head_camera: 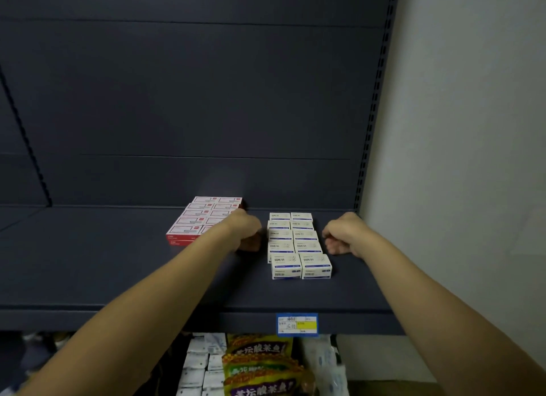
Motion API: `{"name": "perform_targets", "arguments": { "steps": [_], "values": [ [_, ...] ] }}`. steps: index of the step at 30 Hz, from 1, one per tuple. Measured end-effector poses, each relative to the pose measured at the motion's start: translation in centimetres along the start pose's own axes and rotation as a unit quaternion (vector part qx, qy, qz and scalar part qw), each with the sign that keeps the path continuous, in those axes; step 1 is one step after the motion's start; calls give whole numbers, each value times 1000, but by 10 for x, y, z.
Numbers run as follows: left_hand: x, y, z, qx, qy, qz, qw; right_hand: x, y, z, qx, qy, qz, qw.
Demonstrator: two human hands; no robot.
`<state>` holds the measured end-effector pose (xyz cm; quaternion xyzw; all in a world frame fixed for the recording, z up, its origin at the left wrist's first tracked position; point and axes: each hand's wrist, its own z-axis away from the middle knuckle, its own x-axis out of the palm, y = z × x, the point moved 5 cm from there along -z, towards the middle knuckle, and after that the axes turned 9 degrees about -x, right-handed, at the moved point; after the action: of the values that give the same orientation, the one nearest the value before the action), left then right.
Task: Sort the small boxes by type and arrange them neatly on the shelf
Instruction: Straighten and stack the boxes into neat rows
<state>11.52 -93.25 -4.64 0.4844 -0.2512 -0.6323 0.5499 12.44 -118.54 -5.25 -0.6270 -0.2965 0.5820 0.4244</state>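
Observation:
On the dark blue shelf (118, 271) stand two groups of small boxes. The red-and-white boxes (195, 221) form a block at the middle left, two wide and several deep. The white-and-blue boxes (298, 245) form two rows to their right. My left hand (246, 230) sits between the two groups with its fingers curled downward, against the left side of the white-and-blue boxes. My right hand (339, 236) lies at the right side of that group, fingers curled under and holding nothing that I can see. My left forearm hides part of the red block.
The shelf's back panel (206, 100) rises behind the boxes, and a slotted upright (375, 100) with a white wall stands at the right. A blue and yellow price tag (297, 324) hangs on the shelf's front edge. Snack packets (260, 363) fill the shelf below.

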Motion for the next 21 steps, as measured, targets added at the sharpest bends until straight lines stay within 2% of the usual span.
{"name": "perform_targets", "arguments": {
  "steps": [2,8,12,14,17,21],
  "values": [
    [-2,-6,5,6,-6,0,1000,0,1,9,1,-5,-3,1000],
    [-5,-26,32,46,16,-4,999,-2,-3,47,-37,46,26,998],
    [-4,-38,56,110,45,-43,992,-3,4,74,-89,51,52,993],
    [-6,-42,69,178,91,-127,972,-2,9,84,-131,35,79,988],
    [-4,-44,82,279,145,-228,922,1,12,89,-182,6,108,977],
    [4,-44,83,343,125,-292,884,1,9,90,-215,2,163,963]
  ]
}}
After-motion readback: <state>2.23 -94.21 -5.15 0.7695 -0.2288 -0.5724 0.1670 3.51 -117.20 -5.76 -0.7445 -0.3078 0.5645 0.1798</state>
